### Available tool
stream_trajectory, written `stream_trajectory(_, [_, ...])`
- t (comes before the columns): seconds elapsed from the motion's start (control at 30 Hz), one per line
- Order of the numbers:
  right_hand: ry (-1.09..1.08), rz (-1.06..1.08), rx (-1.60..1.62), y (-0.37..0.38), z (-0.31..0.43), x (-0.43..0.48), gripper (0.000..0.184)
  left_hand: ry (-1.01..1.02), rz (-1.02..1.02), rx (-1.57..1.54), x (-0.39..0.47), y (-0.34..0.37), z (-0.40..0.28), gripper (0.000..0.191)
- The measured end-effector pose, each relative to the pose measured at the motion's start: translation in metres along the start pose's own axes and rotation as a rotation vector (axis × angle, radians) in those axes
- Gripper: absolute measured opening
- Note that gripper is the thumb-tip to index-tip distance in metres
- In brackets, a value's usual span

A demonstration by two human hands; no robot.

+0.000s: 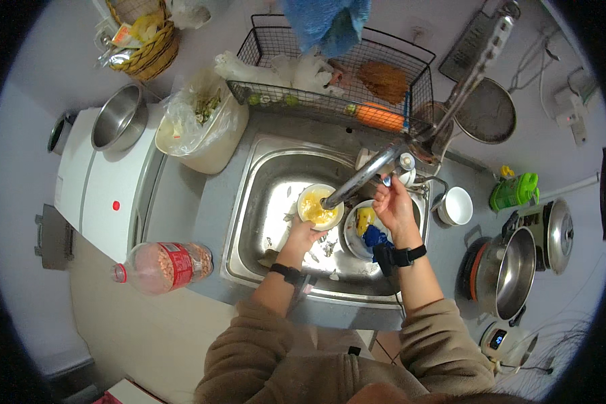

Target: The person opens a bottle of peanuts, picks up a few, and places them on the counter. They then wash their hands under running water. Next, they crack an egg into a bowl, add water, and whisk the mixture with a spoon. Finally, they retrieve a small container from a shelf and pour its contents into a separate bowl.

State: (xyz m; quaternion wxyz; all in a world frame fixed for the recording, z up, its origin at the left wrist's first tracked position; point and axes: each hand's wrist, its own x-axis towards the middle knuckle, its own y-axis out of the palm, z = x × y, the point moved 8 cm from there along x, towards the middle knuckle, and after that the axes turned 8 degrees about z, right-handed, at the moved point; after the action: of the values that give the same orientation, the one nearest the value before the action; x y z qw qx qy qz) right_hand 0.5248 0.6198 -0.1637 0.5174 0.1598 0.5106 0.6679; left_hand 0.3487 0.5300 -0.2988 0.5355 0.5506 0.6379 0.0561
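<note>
My left hand grips a small white bowl by its near rim, holding it over the stainless steel sink. Yellow liquid with pale foam or bubbles lies in the bowl, right below the spout of the metal faucet. The fingertips of my right hand are on the faucet's lever handle. Under that wrist, a larger pale bowl in the sink contains a yellow item and a dark blue cloth-like item. Small scraps litter the sink bottom.
A lined waste bin and a plastic bottle of beans or nuts stand left. Behind the sink is a black wire basket below a blue towel. A white cup, green bottle and steel pot stand right.
</note>
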Motion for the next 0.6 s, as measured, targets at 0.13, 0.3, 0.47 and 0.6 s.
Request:
stream_trajectory(0.13, [-0.001,-0.069,-0.120,-0.013,0.012,-0.043,0.027,-0.032,0.097,-0.070,-0.037,0.010,0.011,0.065])
stream_trajectory(0.3, [0.071,-0.210,-0.906,-0.007,0.006,-0.101,0.024,-0.122,0.079,0.048,-0.091,0.020,0.028,0.064])
stream_trajectory(0.47, [-0.312,0.404,-1.881,0.072,-0.063,-0.142,0.016,-0.173,0.147,0.099,-0.143,0.046,0.044,0.061])
stream_trajectory(0.6, [0.072,0.525,-2.294,0.059,-0.124,-0.144,0.014,-0.199,0.169,0.189,-0.168,0.058,0.057,0.060])
